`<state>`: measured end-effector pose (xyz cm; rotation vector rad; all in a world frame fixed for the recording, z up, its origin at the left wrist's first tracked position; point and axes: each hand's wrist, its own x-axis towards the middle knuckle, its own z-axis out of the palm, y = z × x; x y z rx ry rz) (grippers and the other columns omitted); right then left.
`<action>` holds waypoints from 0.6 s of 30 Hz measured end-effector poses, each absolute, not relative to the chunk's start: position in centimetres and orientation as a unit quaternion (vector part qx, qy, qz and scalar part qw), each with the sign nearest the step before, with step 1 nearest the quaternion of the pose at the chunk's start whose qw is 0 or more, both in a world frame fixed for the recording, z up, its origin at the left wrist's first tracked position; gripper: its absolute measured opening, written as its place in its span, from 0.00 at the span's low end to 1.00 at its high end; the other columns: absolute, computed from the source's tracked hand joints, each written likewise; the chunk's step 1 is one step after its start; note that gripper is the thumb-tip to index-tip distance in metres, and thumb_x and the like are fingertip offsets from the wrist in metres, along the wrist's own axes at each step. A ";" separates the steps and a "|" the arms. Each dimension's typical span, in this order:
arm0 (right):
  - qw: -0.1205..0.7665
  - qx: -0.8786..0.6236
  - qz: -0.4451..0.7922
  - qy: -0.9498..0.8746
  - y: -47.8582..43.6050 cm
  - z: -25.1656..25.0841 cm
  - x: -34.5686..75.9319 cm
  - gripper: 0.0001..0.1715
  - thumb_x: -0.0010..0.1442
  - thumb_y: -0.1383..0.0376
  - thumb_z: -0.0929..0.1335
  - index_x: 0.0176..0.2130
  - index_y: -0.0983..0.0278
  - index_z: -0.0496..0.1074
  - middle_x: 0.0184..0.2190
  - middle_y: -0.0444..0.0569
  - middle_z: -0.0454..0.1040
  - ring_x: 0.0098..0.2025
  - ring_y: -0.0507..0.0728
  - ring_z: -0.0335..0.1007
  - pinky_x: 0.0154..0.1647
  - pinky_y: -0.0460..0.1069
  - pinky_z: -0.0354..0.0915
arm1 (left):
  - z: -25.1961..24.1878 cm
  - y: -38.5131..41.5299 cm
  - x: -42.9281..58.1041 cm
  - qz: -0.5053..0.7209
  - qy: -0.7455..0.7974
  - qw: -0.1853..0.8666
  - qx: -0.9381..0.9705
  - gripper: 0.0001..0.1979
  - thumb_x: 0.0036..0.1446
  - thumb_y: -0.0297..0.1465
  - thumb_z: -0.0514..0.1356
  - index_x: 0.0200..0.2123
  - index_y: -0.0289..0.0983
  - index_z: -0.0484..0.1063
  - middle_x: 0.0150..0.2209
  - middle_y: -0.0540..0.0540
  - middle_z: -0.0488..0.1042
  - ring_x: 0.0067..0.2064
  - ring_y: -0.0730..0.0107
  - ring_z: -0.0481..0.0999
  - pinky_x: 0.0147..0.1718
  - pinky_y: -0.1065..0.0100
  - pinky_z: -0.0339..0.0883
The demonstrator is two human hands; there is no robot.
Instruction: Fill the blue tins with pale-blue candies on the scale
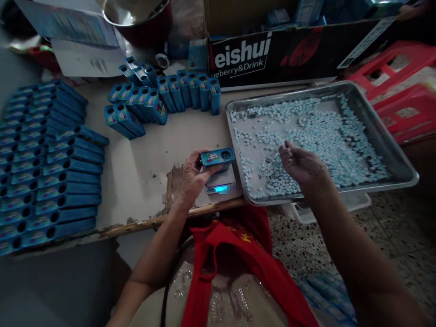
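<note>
My left hand (pixel 196 175) is closed around a blue candy box (pixel 214 157), its round hole facing up. Directly beneath the box is a small digital scale (pixel 220 180) with a lit blue display; whether the box rests on it I cannot tell. My right hand (pixel 303 165) hovers over a metal tray (pixel 327 196), its fingers curled together. Anything inside those fingers is hidden. Many small pale blue candies (pixel 330 136) lie spread across the tray, thickest toward its middle and right.
Rows of blue boxes (pixel 68 181) cover the table's left side, and a smaller group (pixel 136 102) stands farther back. Behind the tray is a black carton (pixel 252 59). Red plastic stools (pixel 402 104) are at the right, and a dark red bowl (pixel 143 27) sits at the back.
</note>
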<state>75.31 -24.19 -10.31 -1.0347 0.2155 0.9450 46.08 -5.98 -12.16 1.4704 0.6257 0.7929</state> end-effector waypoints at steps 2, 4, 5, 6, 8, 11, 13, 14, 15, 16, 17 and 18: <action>0.720 -0.502 0.469 0.099 -24.7 -10.2 75.6 0.14 0.72 0.78 0.71 0.42 0.58 0.74 0.31 0.40 0.72 0.22 0.46 0.62 0.18 0.36 0.64 | -12.9 -6.1 45.8 0.340 0.278 0.604 0.665 0.25 0.58 0.45 0.86 0.53 0.47 0.83 0.44 0.51 0.85 0.44 0.63 0.87 0.48 0.64 0.86; 0.693 -0.527 0.488 0.070 -25.1 -10.1 75.4 0.11 0.71 0.73 0.76 0.41 0.58 0.75 0.29 0.39 0.69 0.21 0.46 0.57 0.17 0.38 0.59 | -13.7 -6.2 45.8 0.339 0.275 0.579 0.689 0.24 0.60 0.47 0.84 0.52 0.46 0.82 0.43 0.51 0.85 0.42 0.64 0.86 0.45 0.64 0.86; 0.684 -0.538 0.491 0.049 -25.3 -10.0 75.3 0.11 0.69 0.71 0.78 0.41 0.58 0.76 0.28 0.39 0.69 0.21 0.47 0.57 0.17 0.39 0.59 | -14.0 -6.2 45.7 0.340 0.270 0.572 0.696 0.25 0.60 0.47 0.84 0.53 0.46 0.82 0.43 0.50 0.85 0.42 0.64 0.87 0.45 0.64 0.86; 0.675 -0.549 0.492 0.027 -25.4 -9.9 75.2 0.11 0.66 0.69 0.80 0.40 0.58 0.77 0.28 0.40 0.69 0.22 0.48 0.58 0.19 0.40 0.60 | -14.3 -6.1 45.6 0.340 0.266 0.568 0.701 0.27 0.60 0.48 0.85 0.55 0.46 0.81 0.45 0.49 0.86 0.43 0.64 0.87 0.46 0.64 0.86; 0.663 -0.569 0.486 -0.014 -25.6 -9.8 75.0 0.11 0.62 0.65 0.82 0.39 0.58 0.79 0.30 0.43 0.72 0.26 0.50 0.63 0.24 0.42 0.64 | -14.4 -5.8 45.0 0.341 0.261 0.568 0.702 0.33 0.57 0.47 0.87 0.59 0.45 0.81 0.52 0.44 0.87 0.51 0.61 0.90 0.52 0.63 0.87; 0.654 -0.589 0.471 -0.059 -25.7 -9.7 74.9 0.12 0.57 0.62 0.82 0.40 0.57 0.82 0.33 0.47 0.76 0.31 0.53 0.67 0.28 0.47 0.66 | -13.9 -5.0 43.0 0.342 0.279 0.559 0.701 0.37 0.55 0.44 0.87 0.63 0.45 0.80 0.59 0.40 0.87 0.62 0.56 0.89 0.63 0.58 0.85; 0.641 -0.601 0.469 -0.083 -25.6 -9.9 74.8 0.14 0.55 0.60 0.82 0.41 0.57 0.82 0.32 0.47 0.75 0.29 0.54 0.63 0.27 0.50 0.62 | -13.3 -4.5 41.3 0.351 0.308 0.553 0.690 0.34 0.57 0.40 0.85 0.63 0.46 0.80 0.57 0.41 0.87 0.63 0.56 0.89 0.64 0.57 0.84; 0.635 -0.607 0.469 -0.092 -25.6 -10.0 74.7 0.15 0.55 0.59 0.83 0.41 0.56 0.82 0.31 0.46 0.73 0.28 0.53 0.60 0.26 0.51 0.59 | -13.1 -4.3 40.5 0.358 0.325 0.551 0.680 0.31 0.58 0.38 0.84 0.62 0.46 0.80 0.56 0.42 0.87 0.61 0.57 0.89 0.63 0.58 0.85; 0.629 -0.613 0.468 -0.101 -25.5 -10.1 74.5 0.16 0.55 0.58 0.84 0.40 0.56 0.82 0.29 0.45 0.72 0.27 0.53 0.57 0.26 0.51 0.56 | -12.9 -4.2 39.8 0.367 0.342 0.549 0.669 0.28 0.59 0.36 0.83 0.60 0.45 0.81 0.54 0.43 0.88 0.59 0.58 0.90 0.60 0.59 0.86; 0.625 -0.618 0.465 -0.109 -25.4 -10.3 74.3 0.17 0.54 0.57 0.85 0.39 0.56 0.81 0.28 0.44 0.70 0.26 0.53 0.55 0.25 0.51 0.53 | -12.8 -4.2 39.2 0.376 0.359 0.544 0.659 0.26 0.60 0.35 0.81 0.59 0.45 0.81 0.52 0.43 0.88 0.56 0.58 0.90 0.58 0.60 0.87; 0.623 -0.622 0.460 -0.116 -25.3 -10.4 74.1 0.19 0.54 0.56 0.86 0.39 0.55 0.80 0.27 0.44 0.70 0.26 0.53 0.54 0.25 0.52 0.51 | -12.8 -4.2 38.8 0.383 0.373 0.539 0.651 0.23 0.61 0.34 0.81 0.57 0.45 0.81 0.50 0.44 0.87 0.54 0.59 0.90 0.57 0.60 0.88; 0.623 -0.625 0.454 -0.123 -25.2 -10.5 73.8 0.21 0.54 0.54 0.87 0.38 0.55 0.80 0.27 0.43 0.70 0.26 0.52 0.55 0.25 0.52 0.51 | -12.7 -4.3 38.5 0.388 0.383 0.532 0.647 0.22 0.61 0.34 0.80 0.56 0.44 0.81 0.49 0.44 0.87 0.52 0.59 0.90 0.56 0.60 0.88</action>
